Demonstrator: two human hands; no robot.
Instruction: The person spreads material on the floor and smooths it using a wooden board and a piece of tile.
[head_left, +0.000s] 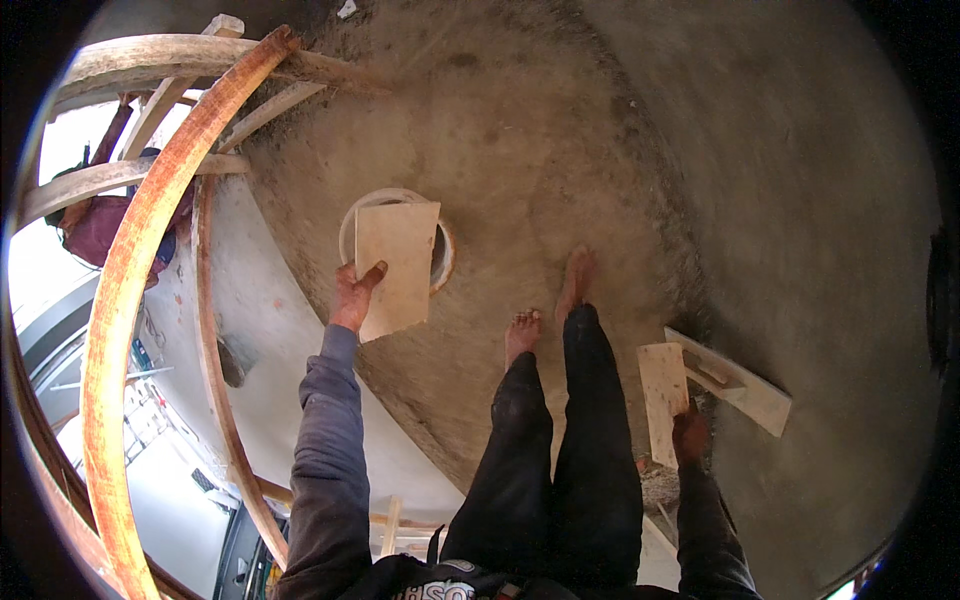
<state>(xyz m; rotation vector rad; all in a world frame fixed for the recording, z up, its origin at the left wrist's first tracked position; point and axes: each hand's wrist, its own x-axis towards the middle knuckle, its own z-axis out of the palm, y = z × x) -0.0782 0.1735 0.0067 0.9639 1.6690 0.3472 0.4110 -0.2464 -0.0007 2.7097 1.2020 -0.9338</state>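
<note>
The left hand grips a pale wooden board at its lower left edge, thumb laid over the upper face and the fingers mostly hidden underneath. That board covers much of the mouth of a round bucket, whose whitish rim shows at the left, top and right (whether wood and rim touch, I cannot tell). The right hand is in deep shade, closed on the right edge of a smaller wooden board. Just beside this one, and partly behind it, is a wooden float with a raised handle, tilted down toward the right.

Between the hands are two bare feet on a brown, dusty floor, below dark trousers. Smooth grey plaster spreads along the right side. On the left, wooden poles cross one another, with a maroon bundle seen beyond them. Pale printed lettering runs across the dark garment at the lower edge (partly cut off there).
</note>
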